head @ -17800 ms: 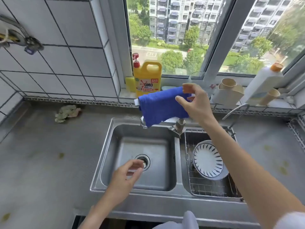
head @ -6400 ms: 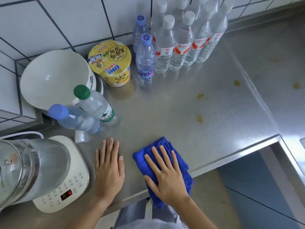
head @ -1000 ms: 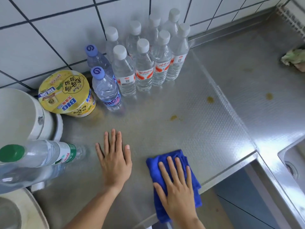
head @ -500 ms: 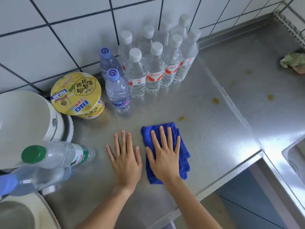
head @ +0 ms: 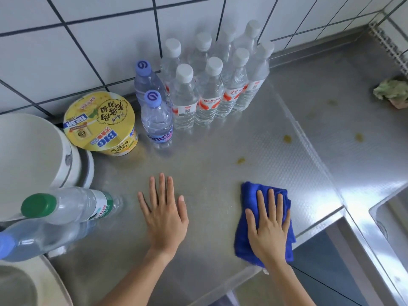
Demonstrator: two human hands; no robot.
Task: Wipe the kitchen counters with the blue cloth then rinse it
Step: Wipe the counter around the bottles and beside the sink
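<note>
1. The right hand [head: 268, 230] lies flat with straight fingers, pressing on the blue cloth [head: 245, 237].
2. The blue cloth sits folded on the counter [head: 220, 184], near its front edge.
3. The left hand [head: 164, 216] rests flat on the counter with fingers spread, holding nothing, well apart from the cloth.
4. Yellow spots [head: 241, 160] lie beyond the cloth.
5. Water bottles [head: 209, 91] stand by the tiled wall, beside a yellow noodle cup [head: 100, 123].

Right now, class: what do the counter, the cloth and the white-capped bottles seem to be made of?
Counter: likely stainless steel, with a dimpled sheen.
Blue cloth: seemingly microfibre, with a fuzzy matt pile.
White-capped bottles: clear plastic, glossy and see-through.
</note>
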